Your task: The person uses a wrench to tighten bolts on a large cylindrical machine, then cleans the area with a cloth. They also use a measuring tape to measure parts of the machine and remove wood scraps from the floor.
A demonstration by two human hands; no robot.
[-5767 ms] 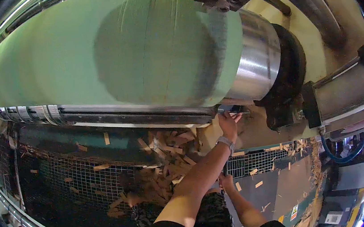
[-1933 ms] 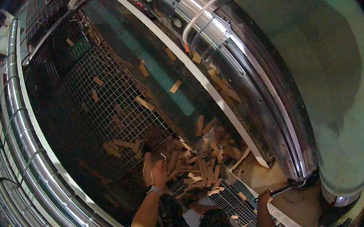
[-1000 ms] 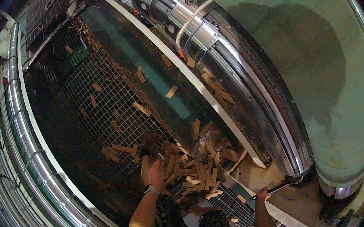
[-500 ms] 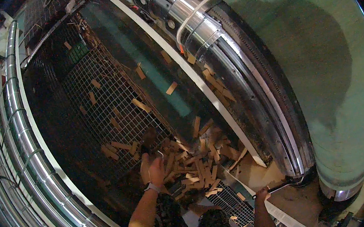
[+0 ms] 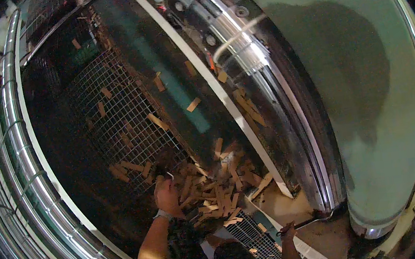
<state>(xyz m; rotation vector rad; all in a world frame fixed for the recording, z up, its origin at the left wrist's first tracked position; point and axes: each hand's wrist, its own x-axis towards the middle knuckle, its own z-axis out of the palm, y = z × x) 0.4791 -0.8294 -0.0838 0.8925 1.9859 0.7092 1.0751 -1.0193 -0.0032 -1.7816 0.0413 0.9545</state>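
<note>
My left hand (image 5: 166, 196), with a band at the wrist, is closed in a fist above the wood pieces. A thin, pale bent metal rod (image 5: 171, 175) sticks out of it; the rest of the rod is hidden by the fingers. Lower right, my right hand (image 5: 288, 232) is wrapped around the near end of a dark bar-like handle (image 5: 305, 223). That handle reaches toward the lower end of the large metal cylinder (image 5: 260, 57). How its far end meets the cylinder is too dark to tell. Many flat wood pieces (image 5: 225, 194) lie heaped between my hands.
A wire grid (image 5: 117, 104) with scattered wood pieces covers the floor at left. Shiny pipes (image 5: 21, 135) curve along the left side. A pale rail (image 5: 207, 78) runs diagonally beside the cylinder. A big green rounded surface (image 5: 366, 173) fills the right.
The view has shifted slightly, so most things sit a little further left. My left fist has turned a little. My right hand keeps its grip on the handle.
</note>
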